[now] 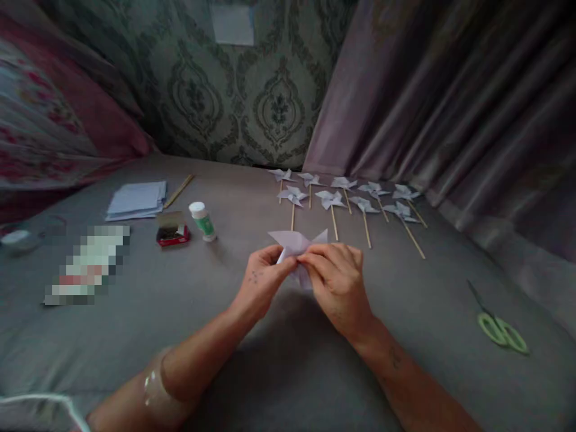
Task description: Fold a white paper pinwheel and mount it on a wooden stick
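Note:
A white paper pinwheel [294, 241] is held up in front of me, its pointed blades sticking out above my fingers. My left hand [263, 279] grips it from the left, thumb pressed near the centre. From the right, my right hand [339, 282] pinches at the middle of the paper, fingertips together; anything small between them is hidden. Behind it, several finished paper pinwheels [330, 200] on wooden sticks lie in two rows. To the left stand a white and green glue bottle [204, 223] and a small open red box [173, 236] with dark contents.
A stack of white paper [136, 201] lies at the back left beside some wooden sticks [180, 191]. Green-handled scissors [501, 331] rest at the right. A blurred-out packet [92, 264] and a white cable [49, 398] are on the left. Curtains [405, 102] border the right side.

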{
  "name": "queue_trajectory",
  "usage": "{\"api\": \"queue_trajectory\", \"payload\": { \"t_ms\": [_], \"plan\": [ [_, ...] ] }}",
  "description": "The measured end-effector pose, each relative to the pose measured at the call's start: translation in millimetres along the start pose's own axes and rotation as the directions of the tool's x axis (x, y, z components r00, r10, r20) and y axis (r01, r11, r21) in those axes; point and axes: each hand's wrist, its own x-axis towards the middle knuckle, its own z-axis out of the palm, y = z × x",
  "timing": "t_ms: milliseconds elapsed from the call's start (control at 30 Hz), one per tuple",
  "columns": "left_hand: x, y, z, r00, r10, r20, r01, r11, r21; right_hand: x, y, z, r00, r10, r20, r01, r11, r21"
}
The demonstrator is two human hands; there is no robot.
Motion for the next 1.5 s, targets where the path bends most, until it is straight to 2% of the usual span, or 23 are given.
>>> {"api": "queue_trajectory", "payload": {
  "t_ms": [167,300,400,567,667,800,867,933,967,1067,1167,1233,1300,1367,1500],
  "plan": [
    [1,-1,0.6,0.993,-0.117,-0.024,0.115,0.992,-0.053,2,7,2,0.993,0.092,0.071,-0.094,0.995,0.035],
    [1,2,2.9,0.981,-0.191,-0.035,0.187,0.977,-0.101,3,8,2,0.988,0.105,0.11,-0.11,0.993,0.041],
    [1,3,4.0,0.966,-0.252,-0.057,0.242,0.961,-0.135,4,10,2,0.987,0.129,0.095,-0.137,0.986,0.092],
    [2,1,2.9,0.939,-0.336,-0.071,0.32,0.932,-0.169,7,18,-4,0.965,0.254,0.072,-0.264,0.929,0.259],
    [2,-1,2.2,0.931,-0.357,-0.071,0.339,0.922,-0.189,9,19,-8,0.954,0.291,0.076,-0.3,0.912,0.281],
    [2,-3,2.2,0.941,-0.337,-0.034,0.323,0.924,-0.207,10,20,-15,0.931,0.356,0.083,-0.362,0.869,0.336],
    [3,-4,2.5,0.943,-0.332,-0.035,0.316,0.922,-0.223,10,25,-20,0.898,0.428,0.099,-0.43,0.811,0.397],
    [3,-4,2.8,0.941,-0.335,-0.046,0.315,0.918,-0.24,10,33,-23,0.849,0.511,0.131,-0.504,0.714,0.486],
    [4,-4,3.0,0.941,-0.335,-0.049,0.314,0.917,-0.247,9,38,-22,0.817,0.555,0.154,-0.538,0.641,0.547],
    [4,-3,3.6,0.944,-0.326,-0.047,0.304,0.916,-0.261,8,51,-16,0.703,0.654,0.28,-0.61,0.35,0.711],
    [4,-1,4.8,0.947,-0.316,-0.053,0.291,0.918,-0.269,5,61,-6,0.603,0.667,0.438,-0.671,0.127,0.73],
    [4,-1,5.5,0.949,-0.309,-0.057,0.282,0.919,-0.275,3,67,-2,0.547,0.657,0.519,-0.716,0.045,0.697],
    [4,-1,5.7,0.954,-0.296,-0.056,0.269,0.922,-0.278,2,73,-1,0.507,0.656,0.559,-0.74,-0.001,0.672],
    [5,-2,5.1,0.959,-0.279,-0.056,0.253,0.927,-0.277,3,76,-4,0.504,0.656,0.561,-0.733,-0.019,0.68],
    [6,-5,1.8,0.963,-0.259,-0.07,0.232,0.935,-0.267,10,69,-16,0.592,0.634,0.498,-0.666,0.036,0.745]
  ]
}}
